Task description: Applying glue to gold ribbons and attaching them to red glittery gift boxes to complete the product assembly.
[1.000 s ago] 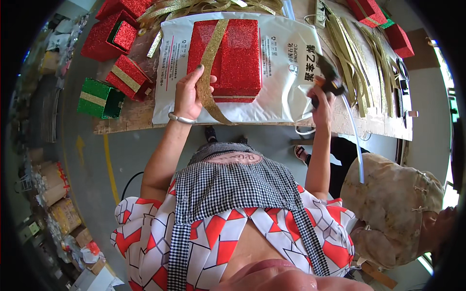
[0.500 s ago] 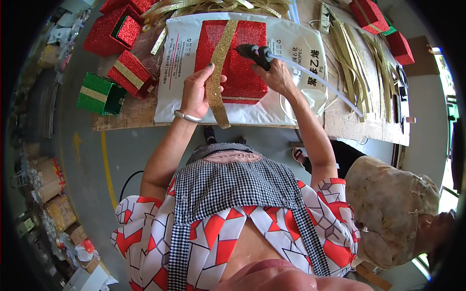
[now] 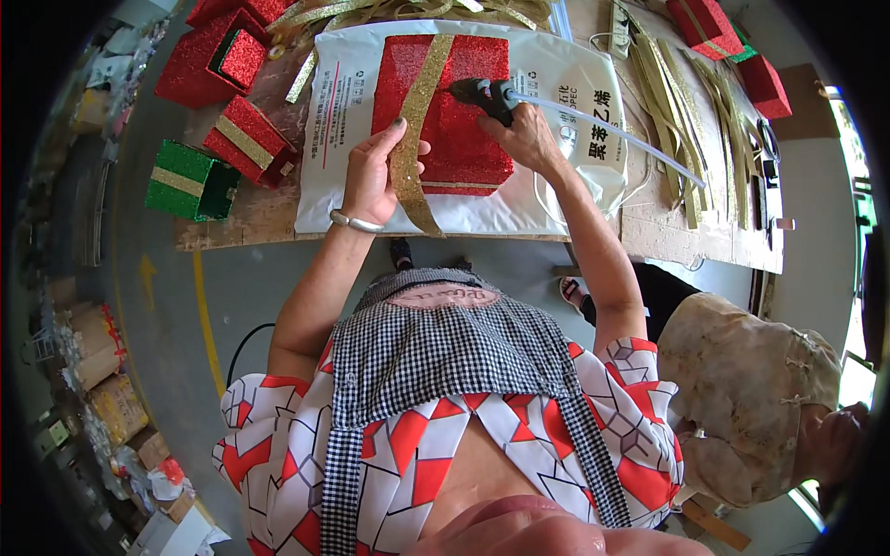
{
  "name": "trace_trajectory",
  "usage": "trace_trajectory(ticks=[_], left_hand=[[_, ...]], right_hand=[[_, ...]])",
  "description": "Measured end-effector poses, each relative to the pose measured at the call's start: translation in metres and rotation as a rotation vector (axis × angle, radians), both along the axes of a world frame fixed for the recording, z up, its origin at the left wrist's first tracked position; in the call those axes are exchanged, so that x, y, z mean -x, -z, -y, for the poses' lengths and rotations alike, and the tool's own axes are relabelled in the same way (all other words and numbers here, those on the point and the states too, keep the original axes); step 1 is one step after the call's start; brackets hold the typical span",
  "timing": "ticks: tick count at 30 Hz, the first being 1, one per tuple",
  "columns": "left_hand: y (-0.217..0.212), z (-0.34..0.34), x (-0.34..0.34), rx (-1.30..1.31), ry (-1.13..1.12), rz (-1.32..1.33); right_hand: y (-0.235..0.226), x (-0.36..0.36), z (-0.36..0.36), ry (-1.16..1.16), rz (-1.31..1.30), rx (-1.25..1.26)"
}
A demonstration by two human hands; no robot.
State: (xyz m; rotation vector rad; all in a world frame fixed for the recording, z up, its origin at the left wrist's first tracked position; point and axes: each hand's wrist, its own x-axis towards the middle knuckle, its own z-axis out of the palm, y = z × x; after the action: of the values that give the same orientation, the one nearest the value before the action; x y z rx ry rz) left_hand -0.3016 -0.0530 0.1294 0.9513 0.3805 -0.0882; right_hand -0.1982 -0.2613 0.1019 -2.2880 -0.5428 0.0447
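Note:
A red glittery box [image 3: 473, 153] lies on a white plastic sack [image 3: 329, 176] at the table's near side. Across its left part runs a gold glitter ribbon [image 3: 422, 97], whose loose end hangs toward me past the box. My left hand [image 3: 374, 171] pinches this ribbon between thumb and fingers at the box's left side. In my right hand [image 3: 527, 139] is a black glue gun [image 3: 487, 97], with a long clear glue stick [image 3: 612, 137] poking out of its back. The gun's nozzle points left, close to the ribbon; whether it touches is too small to tell.
Small red [image 3: 246, 144] and green [image 3: 190, 181] glitter boxes with gold bands stand at the left. Gold ribbon strips [image 3: 672, 130] lie in bunches on the right and at the back. A power strip [image 3: 619, 32] sits behind. Another person [image 3: 742, 398] is at my right.
The glue gun has shifted slightly down and left, its nozzle nearer the ribbon. The ribbon's loose end has moved up a little. My left hand keeps its pinch.

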Motion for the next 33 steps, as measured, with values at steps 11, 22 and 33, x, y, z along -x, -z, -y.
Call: trace_trajectory(ticks=[11,22,33], left_hand=[[-0.006,-0.007,0.010,0.019,0.117,0.009],[0.002,-0.012,0.017,0.004,0.117,-0.007],[0.003,-0.010,0.019,-0.004,0.119,0.001]], right_hand=[[-0.023,0.047,0.031,-0.112,-0.188,-0.221],[-0.021,0.099,0.033,-0.069,-0.375,-0.077],[-0.019,0.098,0.029,-0.087,-0.375,-0.039]])
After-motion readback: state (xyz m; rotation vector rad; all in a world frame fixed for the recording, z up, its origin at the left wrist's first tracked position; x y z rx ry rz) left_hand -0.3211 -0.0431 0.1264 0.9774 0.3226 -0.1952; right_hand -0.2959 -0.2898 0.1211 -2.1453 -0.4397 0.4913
